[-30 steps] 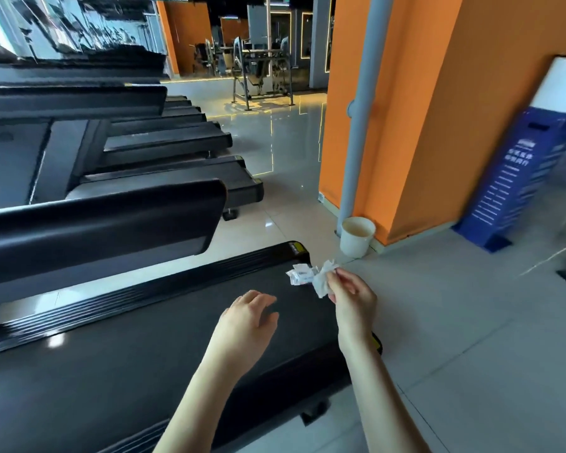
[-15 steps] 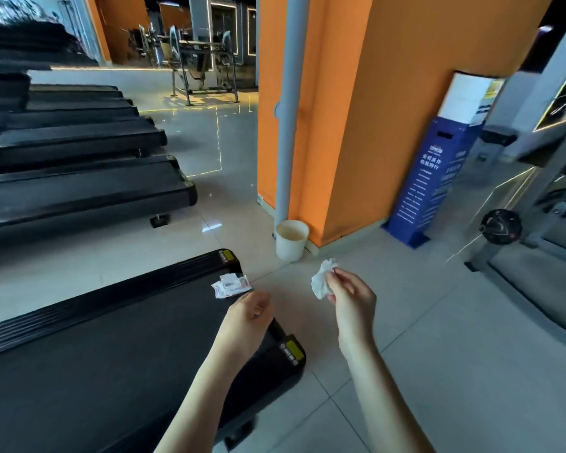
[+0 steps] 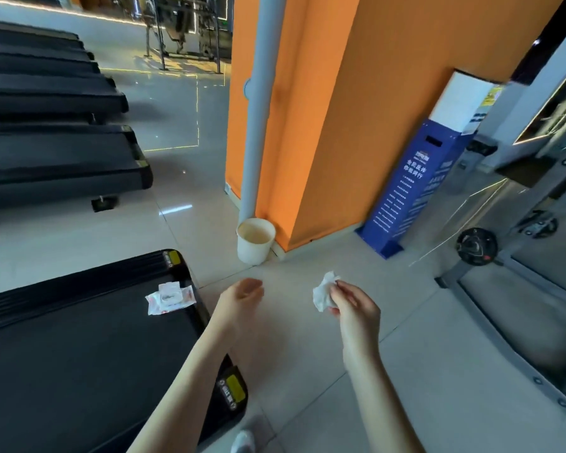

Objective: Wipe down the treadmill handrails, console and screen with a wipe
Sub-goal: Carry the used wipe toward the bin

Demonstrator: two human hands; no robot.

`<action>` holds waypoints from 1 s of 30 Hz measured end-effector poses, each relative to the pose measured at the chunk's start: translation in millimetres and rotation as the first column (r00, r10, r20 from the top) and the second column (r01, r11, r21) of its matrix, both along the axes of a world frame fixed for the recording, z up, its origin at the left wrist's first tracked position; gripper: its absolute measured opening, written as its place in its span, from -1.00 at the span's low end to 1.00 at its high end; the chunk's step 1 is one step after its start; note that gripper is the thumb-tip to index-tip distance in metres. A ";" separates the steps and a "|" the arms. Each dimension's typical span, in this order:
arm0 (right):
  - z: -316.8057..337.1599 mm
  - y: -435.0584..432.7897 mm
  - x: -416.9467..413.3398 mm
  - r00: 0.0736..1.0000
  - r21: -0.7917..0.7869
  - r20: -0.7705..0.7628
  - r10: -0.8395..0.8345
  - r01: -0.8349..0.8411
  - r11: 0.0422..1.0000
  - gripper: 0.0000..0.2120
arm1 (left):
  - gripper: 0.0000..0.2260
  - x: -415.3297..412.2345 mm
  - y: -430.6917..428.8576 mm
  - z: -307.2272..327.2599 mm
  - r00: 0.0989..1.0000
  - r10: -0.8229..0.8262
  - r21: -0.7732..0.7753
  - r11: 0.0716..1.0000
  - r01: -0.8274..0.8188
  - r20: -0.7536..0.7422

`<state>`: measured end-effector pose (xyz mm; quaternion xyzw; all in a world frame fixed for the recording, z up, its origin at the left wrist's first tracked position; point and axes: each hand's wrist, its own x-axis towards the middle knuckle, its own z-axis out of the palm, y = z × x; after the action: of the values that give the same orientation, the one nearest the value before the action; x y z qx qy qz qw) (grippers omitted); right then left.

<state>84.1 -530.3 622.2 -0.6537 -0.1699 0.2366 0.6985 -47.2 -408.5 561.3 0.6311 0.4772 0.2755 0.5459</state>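
Crumpled wipe (image 3: 324,291) is pinched in the right hand (image 3: 353,313), lower centre-right. The left hand (image 3: 242,297) is held loosely open and empty. Wipe packet (image 3: 169,297) is seen lying on the treadmill deck (image 3: 79,354), lower left. Handrails, console and screen are not in view, so wiping progress cannot be confirmed.

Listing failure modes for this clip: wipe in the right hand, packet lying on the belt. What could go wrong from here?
1. The wipe packet lies loose on the treadmill belt near its rear edge; it may get stepped on or forgotten there.
2. The right hand only pinches the crumpled wipe; it could drop onto the floor and pick up dirt before it reaches the console.
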 end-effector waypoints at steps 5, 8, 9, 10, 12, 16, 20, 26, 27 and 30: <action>2.9 77.2 93.0 0.995 -0.089 0.082 0.054 -0.047 0.995 -0.78 | -0.86 103.0 83.8 -6.3 0.994 0.083 -0.121 0.990 -0.074 0.074; 1.3 117.8 135.9 0.995 -0.102 0.070 0.067 -0.060 0.993 -0.84 | -0.89 146.6 121.3 -1.3 0.996 0.066 -0.140 0.989 -0.057 0.059; -2.9 130.8 152.7 0.997 -0.107 0.049 0.053 -0.048 0.993 -0.86 | -0.90 161.2 132.1 -0.4 0.997 0.057 -0.142 0.989 -0.050 0.047; -9.6 149.2 172.3 0.999 -0.110 0.016 0.045 -0.043 0.993 -0.87 | -0.92 176.8 148.4 -1.4 0.998 0.052 -0.140 0.989 -0.047 0.032; -15.9 167.1 188.3 0.999 -0.123 -0.022 0.032 -0.035 0.992 -0.89 | -0.93 185.3 161.1 -6.7 0.998 0.054 -0.158 0.986 -0.055 -0.013; -38.4 234.7 255.8 0.996 -0.156 -0.034 0.087 -0.091 0.984 -0.91 | -0.93 232.1 219.1 -31.3 0.991 0.086 -0.162 0.981 -0.102 -0.105; -64.6 324.4 327.9 0.972 -0.230 -0.027 0.232 -0.232 0.945 -0.92 | -0.90 286.4 284.5 -49.3 0.978 0.170 -0.177 0.966 -0.189 -0.120; -95.3 448.4 400.8 0.900 -0.347 -0.098 0.425 -0.432 0.833 -0.85 | -0.96 347.8 359.7 -52.6 0.946 0.297 -0.258 0.911 -0.322 -0.130; -101.9 468.0 408.1 0.887 -0.373 -0.119 0.446 -0.456 0.808 -0.85 | -0.93 353.7 371.5 -54.3 0.937 0.321 -0.274 0.897 -0.347 -0.136; -119.5 524.8 423.8 0.838 -0.450 -0.127 0.530 -0.525 0.723 -0.84 | -0.90 364.1 410.2 -67.9 0.914 0.374 -0.314 0.858 -0.406 -0.158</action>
<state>507.9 -5.5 502.7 -0.7278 -0.2902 0.4554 0.4227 316.9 1.7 493.4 0.4293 0.6600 0.2644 0.5569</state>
